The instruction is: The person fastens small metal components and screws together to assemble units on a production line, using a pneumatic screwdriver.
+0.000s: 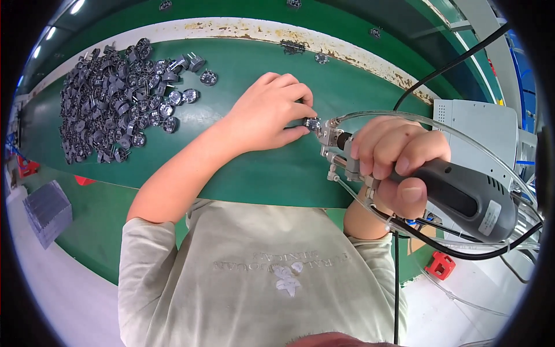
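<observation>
Between the thumb and fingertips of my left hand [272, 110] is a small round dark part [313, 124], held over the green tabletop. My right hand [399, 150] is wrapped around a black and grey electric screwdriver [462, 196], which lies roughly level and points left. Its metal nose piece [328, 137], fitted with clear tubes, meets the right side of the part; whether its tip touches a screw is hidden. To the left of my forearm, a large heap of similar dark round parts [110, 104], some with metal prongs, covers the table.
A white, rust-stained ledge [231, 28] borders the table's far side, with a few loose parts [322, 58] near it. At the right stands a light grey metal box [477, 133]. A black cable [457, 61] and clear hoses curve around the screwdriver. A red plastic object [440, 265] sits below right.
</observation>
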Tool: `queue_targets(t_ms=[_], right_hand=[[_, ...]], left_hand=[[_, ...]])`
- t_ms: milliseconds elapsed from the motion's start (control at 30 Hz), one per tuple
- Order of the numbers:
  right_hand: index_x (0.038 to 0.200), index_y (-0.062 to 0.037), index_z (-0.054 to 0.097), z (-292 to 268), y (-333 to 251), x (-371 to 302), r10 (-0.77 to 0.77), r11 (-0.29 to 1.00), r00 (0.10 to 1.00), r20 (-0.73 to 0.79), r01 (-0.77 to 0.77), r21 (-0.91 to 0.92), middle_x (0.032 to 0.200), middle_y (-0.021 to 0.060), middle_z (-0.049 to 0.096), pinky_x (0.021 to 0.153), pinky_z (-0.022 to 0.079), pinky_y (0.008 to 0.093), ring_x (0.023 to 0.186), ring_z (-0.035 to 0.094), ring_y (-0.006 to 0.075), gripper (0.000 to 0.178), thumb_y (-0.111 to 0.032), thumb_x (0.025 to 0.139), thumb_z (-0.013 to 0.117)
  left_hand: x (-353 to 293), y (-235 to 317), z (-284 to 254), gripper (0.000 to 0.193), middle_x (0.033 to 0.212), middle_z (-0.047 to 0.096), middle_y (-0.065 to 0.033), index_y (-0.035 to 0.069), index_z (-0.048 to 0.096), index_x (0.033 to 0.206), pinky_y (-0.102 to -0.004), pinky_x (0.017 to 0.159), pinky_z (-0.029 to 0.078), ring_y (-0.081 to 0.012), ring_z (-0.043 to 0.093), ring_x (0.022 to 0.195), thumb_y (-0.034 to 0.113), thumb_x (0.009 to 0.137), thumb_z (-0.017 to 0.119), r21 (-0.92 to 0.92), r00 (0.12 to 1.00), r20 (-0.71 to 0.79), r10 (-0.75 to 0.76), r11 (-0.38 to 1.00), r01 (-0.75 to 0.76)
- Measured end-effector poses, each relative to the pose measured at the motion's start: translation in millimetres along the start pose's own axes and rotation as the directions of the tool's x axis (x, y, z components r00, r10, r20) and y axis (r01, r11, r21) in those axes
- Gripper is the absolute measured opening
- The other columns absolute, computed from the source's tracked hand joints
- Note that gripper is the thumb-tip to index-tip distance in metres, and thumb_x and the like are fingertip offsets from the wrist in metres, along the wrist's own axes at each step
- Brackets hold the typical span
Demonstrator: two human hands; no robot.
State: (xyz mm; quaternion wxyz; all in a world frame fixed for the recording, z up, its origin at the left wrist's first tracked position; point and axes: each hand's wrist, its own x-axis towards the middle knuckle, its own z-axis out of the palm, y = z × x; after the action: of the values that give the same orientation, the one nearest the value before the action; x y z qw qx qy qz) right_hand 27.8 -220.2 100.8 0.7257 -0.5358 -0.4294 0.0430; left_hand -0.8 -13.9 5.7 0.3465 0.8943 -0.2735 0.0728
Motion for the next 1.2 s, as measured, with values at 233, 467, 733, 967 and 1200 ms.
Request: queue_targets(t_ms=[233, 467, 733, 967, 1200], right_hand=[[0.088, -0.0097, 0.046, 5, 2, 4, 0.028, 0.999, 1.000, 0.004, -0.028, -0.022, 0.065, 0.0034, 0.054, 0.054, 0.053, 0.0379, 0.051, 0.055, 0.0181, 0.029, -0.030, 0.091, 0.067], [0.085, -0.0062, 0.051, 14, 13, 10, -0.020, 0.993, 0.999, 0.037, 0.024, -0.113, 0.065, 0.0053, 0.057, 0.053, 0.051, 0.0335, 0.053, 0.056, 0.0197, 0.022, -0.010, 0.080, 0.072], [0.091, -0.0070, 0.057, 10, 5, 1, -0.058, 0.998, 0.998, 0.005, 0.058, 0.004, 0.073, 0.0062, 0.065, 0.056, 0.052, 0.0343, 0.059, 0.061, 0.0177, 0.038, -0.021, 0.074, 0.088], [0.091, -0.0071, 0.050, 7, -20, -2, -0.221, 0.973, 0.946, -0.236, 0.229, 0.008, 0.065, 0.0033, 0.057, 0.053, 0.053, 0.0361, 0.055, 0.060, 0.0204, 0.045, -0.040, 0.085, 0.080], [0.092, -0.0027, 0.055, 5, 9, -7, -0.071, 0.990, 0.972, -0.225, 0.096, 0.103, 0.069, 0.0073, 0.060, 0.061, 0.054, 0.0363, 0.059, 0.059, 0.0196, 0.039, -0.021, 0.078, 0.087]], left_hand=[[-1, -3, 0, 0.026, 0.103, 0.062, 0.0016, 0.012, 0.074, 0.098, -0.0376, 0.088, 0.043, -0.0210, 0.057, 0.101, 0.019, 0.073, 0.080, -0.004, 1.000, 0.000, 0.008, 1.000, -0.008], [2, -2, -2, 0.023, 0.100, 0.063, 0.0022, 0.012, 0.074, 0.094, -0.0377, 0.090, 0.042, -0.0208, 0.057, 0.102, 0.018, 0.072, 0.078, 0.034, 0.999, 0.001, 0.038, 0.999, -0.038], [-1, 0, -4, 0.021, 0.100, 0.064, 0.0004, 0.012, 0.074, 0.091, -0.0389, 0.093, 0.043, -0.0214, 0.058, 0.104, 0.018, 0.072, 0.077, 0.012, 0.999, 0.033, 0.020, 1.000, -0.021], [65, -56, -43, 0.027, 0.110, 0.064, -0.0043, 0.013, 0.075, 0.100, -0.0453, 0.100, 0.041, -0.0286, 0.055, 0.115, 0.029, 0.078, 0.075, 0.303, 0.961, -0.260, -0.089, 0.938, 0.169], [92, -144, -49, 0.059, 0.133, 0.059, -0.0131, 0.010, 0.064, 0.129, -0.0462, 0.107, 0.040, -0.0336, 0.050, 0.128, 0.039, 0.078, 0.072, 0.293, 0.833, -0.342, -0.434, 0.793, 0.534]])
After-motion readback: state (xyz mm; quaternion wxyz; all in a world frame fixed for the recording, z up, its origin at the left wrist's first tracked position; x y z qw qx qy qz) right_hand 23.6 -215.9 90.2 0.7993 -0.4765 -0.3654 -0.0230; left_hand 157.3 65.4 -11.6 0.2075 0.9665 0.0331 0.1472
